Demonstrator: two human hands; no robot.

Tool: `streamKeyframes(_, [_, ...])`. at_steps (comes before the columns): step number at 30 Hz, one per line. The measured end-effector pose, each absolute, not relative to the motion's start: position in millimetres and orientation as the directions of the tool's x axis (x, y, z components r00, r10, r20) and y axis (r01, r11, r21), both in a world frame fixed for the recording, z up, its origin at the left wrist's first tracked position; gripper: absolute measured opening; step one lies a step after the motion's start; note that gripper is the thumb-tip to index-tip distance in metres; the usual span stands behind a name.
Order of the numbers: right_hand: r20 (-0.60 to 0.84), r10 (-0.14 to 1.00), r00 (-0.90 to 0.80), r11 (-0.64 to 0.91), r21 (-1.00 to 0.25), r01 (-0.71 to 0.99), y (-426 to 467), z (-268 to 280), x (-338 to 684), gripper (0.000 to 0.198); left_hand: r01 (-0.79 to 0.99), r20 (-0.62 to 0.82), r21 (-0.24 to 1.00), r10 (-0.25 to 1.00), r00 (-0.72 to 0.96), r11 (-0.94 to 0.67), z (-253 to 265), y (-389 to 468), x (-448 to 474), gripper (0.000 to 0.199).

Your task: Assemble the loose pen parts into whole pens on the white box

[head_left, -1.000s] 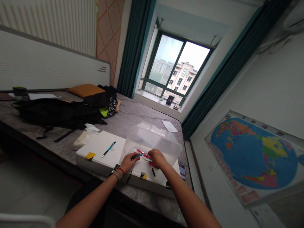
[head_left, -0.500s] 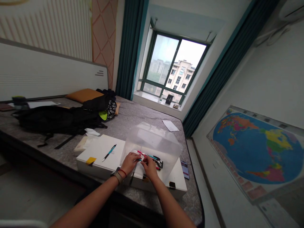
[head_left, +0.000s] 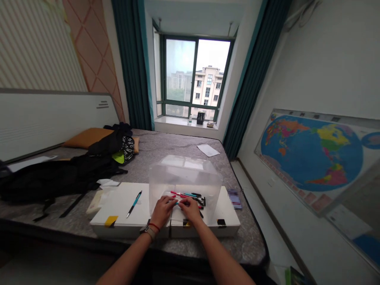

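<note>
Both my hands are at the open front of a clear plastic box [head_left: 190, 176] that lies on its side. My left hand [head_left: 162, 213], with a watch and red cord at the wrist, pinches one end of a small teal piece [head_left: 177, 203]. At its other end are the closed fingers of my right hand [head_left: 191, 210]; most of the piece is hidden by fingertips. Several pens [head_left: 194, 196], red, teal and black, lie in the box just beyond my right hand. A teal and black pen [head_left: 134, 204] lies apart to the left.
Beneath everything are white cardboard boxes [head_left: 101, 215] with yellow and black tape tabs, on a grey mattress [head_left: 166, 144]. Tissues [head_left: 107, 183] and a black backpack [head_left: 59, 178] lie left. A blurred-out phone-like object [head_left: 235, 199] is right, a paper sheet [head_left: 208, 150] farther back.
My view has levelled and turned to the right, so the room appears shifted and rotated. Both hands stay together over the teal piece with almost the same grip.
</note>
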State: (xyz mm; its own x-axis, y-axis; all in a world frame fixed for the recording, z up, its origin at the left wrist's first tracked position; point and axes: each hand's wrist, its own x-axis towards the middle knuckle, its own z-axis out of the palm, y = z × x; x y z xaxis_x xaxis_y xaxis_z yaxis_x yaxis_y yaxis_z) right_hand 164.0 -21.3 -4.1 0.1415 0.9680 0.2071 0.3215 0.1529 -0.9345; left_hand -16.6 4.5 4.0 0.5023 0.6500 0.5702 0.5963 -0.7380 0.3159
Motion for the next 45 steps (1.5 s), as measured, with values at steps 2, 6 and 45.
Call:
streamKeyframes(2, [0.211,0.967,0.146,0.163,-0.945,0.285,-22.2,-3.0,164.8,0.014,0.607,0.568,0.306,0.653,0.502,-0.733,4.7,3.4,-16.0,0.034])
streamKeyframes(6, [0.145,0.98,0.139,0.123,-0.98,0.157,-23.1,-1.4,163.5,0.02,0.616,0.56,0.309,0.662,0.499,-0.725,4.1,2.8,-15.9,0.034])
streamKeyframes(45, [-0.034,0.994,0.107,-0.005,-0.964,-0.264,-29.3,4.7,162.7,0.042,0.644,0.553,0.27,0.663,0.505,-0.716,7.8,-10.2,-8.1,0.03])
